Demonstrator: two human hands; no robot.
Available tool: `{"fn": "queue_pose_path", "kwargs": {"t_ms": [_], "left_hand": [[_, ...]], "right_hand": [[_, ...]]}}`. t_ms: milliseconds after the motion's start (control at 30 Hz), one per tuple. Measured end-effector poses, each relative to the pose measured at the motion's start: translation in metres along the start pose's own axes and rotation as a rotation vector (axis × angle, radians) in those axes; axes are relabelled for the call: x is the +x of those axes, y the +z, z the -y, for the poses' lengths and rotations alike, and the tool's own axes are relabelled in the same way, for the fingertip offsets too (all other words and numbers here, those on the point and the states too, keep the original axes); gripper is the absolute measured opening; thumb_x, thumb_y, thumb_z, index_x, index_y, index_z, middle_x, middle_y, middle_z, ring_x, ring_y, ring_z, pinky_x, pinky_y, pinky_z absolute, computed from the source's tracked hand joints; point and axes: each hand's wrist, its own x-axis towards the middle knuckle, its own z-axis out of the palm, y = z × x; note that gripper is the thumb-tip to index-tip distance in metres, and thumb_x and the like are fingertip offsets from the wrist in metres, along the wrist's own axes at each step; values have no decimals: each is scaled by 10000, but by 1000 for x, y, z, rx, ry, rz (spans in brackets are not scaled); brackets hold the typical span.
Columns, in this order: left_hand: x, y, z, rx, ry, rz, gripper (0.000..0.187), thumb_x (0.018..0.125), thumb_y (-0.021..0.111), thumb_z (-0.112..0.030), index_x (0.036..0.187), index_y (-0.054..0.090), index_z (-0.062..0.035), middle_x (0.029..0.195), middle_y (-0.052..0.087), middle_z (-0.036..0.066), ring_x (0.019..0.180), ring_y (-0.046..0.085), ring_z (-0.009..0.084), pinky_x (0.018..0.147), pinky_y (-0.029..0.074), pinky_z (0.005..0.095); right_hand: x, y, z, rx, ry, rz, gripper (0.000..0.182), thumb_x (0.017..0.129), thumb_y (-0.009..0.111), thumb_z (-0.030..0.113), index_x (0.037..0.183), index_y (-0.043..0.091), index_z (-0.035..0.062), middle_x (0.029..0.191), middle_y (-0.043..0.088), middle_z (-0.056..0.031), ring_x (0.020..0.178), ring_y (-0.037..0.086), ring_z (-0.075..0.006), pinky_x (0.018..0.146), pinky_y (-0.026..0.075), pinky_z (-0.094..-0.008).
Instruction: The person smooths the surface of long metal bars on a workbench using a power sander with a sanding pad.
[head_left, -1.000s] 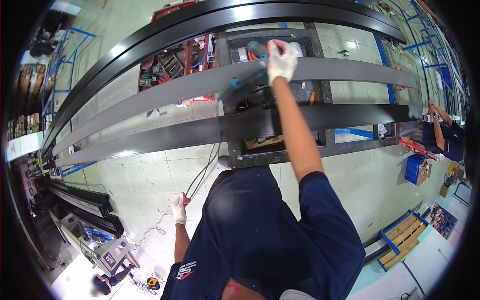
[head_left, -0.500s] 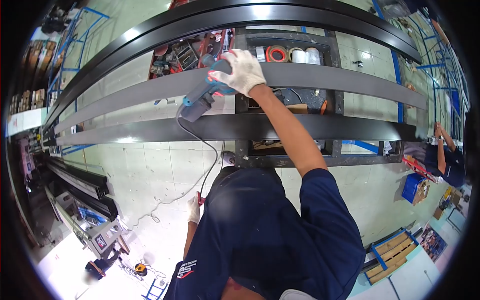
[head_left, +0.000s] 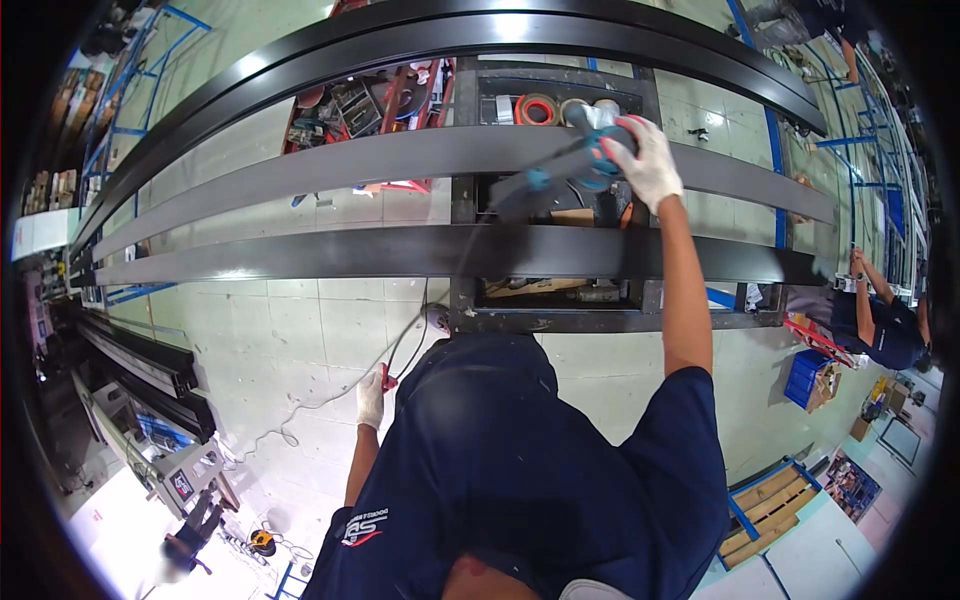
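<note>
My right hand, in a white glove with red fingertips, is wrapped round the head of a teal orbital sander. A dark dust box sticks out on the sander's left, blurred by motion. The sander is over a long dull grey metal bar, with contact at its underside hidden. Low on the left, beside my hip, my left hand is closed on the sander's power cord. Nearer to me runs a glossier black bar.
Black profiles span the far side. A dark bench frame holds tape rolls and tools. A red tool tray stands beyond. At right, a co-worker stands near a blue bin. Profiles are stacked at left.
My right hand has carried the sander rightward along the grey bar, from left of the bench frame to above it. The cord has shifted along with it. My left hand stays low, closed.
</note>
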Motion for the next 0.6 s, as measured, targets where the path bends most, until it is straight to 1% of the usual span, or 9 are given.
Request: {"fn": "queue_pose_path", "kwargs": {"t_ms": [33, 100, 167, 233, 267, 333, 400, 500, 600], "left_hand": [[1, 1, -2, 12, 4, 10, 582, 1164, 656, -532, 909, 757, -18, 825, 728, 58, 811, 706, 154, 835, 568, 338], [6, 2, 0, -4, 13, 31, 586, 1162, 660, -529, 908, 762, -10, 829, 729, 55, 798, 696, 149, 823, 559, 330], [10, 3, 2, 9, 31, 50, 594, 1158, 667, -527, 913, 771, 3, 832, 735, 58, 789, 691, 145, 814, 550, 325], [11, 5, 1, 56, 57, 70, 605, 1151, 675, -528, 924, 784, 23, 832, 748, 67, 782, 690, 144, 806, 542, 323], [12, 6, 1, 110, 69, 66, 625, 1139, 685, -533, 932, 801, 45, 829, 765, 79, 789, 689, 143, 799, 531, 334], [9, 5, -7, 199, 98, 88, 632, 1135, 687, -539, 928, 806, 46, 825, 770, 80, 792, 687, 143, 797, 527, 342], [5, 8, -13, 191, 107, 84, 633, 1135, 687, -534, 914, 809, 46, 829, 777, 76, 790, 678, 143, 790, 520, 355], [9, -2, 0, 143, 108, 79, 613, 1136, 695, -518, 919, 804, 46, 829, 775, 85, 788, 686, 147, 791, 525, 343], [8, -18, 14, 5, 32, 40, 594, 1137, 705, -505, 912, 793, 37, 830, 770, 91, 788, 698, 151, 791, 532, 326]], "right_hand": [[-3, -14, -14, -28, 23, -5, 692, 994, 814, 560, 1489, 723, 84, 1595, 612, -206, 1523, 534, -393, 1287, 436, -472], [-3, -27, -55, 34, 29, -100, 600, 1020, 793, 477, 1455, 744, 68, 1604, 601, -216, 1496, 566, -392, 1246, 482, -478], [1, -37, -70, 281, 111, -143, 507, 1035, 760, 384, 1423, 764, 58, 1614, 588, -225, 1367, 668, -410, 1180, 539, -492], [16, -31, -83, 337, 301, -290, 430, 974, 765, 378, 1271, 837, 74, 1457, 705, -218, 1202, 752, -413, 1083, 578, -481], [25, -30, -89, 226, 402, -316, 419, 960, 766, 389, 1231, 850, 81, 1406, 733, -211, 1183, 757, -416, 1072, 577, -476], [31, -28, -75, 35, 522, -371, 388, 918, 764, 443, 1092, 880, 117, 1260, 795, -183, 1193, 749, -408, 1050, 569, -460], [39, -18, -62, -17, 460, -346, 380, 923, 764, 452, 1097, 881, 136, 1283, 790, -174, 1199, 744, -411, 1062, 564, -463], [41, 3, -5, -28, 419, -357, 357, 920, 775, 460, 1093, 888, 169, 1276, 794, -154, 1203, 745, -400, 1086, 563, -462], [50, 42, 40, -18, 389, -357, 341, 911, 785, 446, 1075, 890, 165, 1255, 797, -152, 1189, 753, -385, 1077, 568, -464]]}}
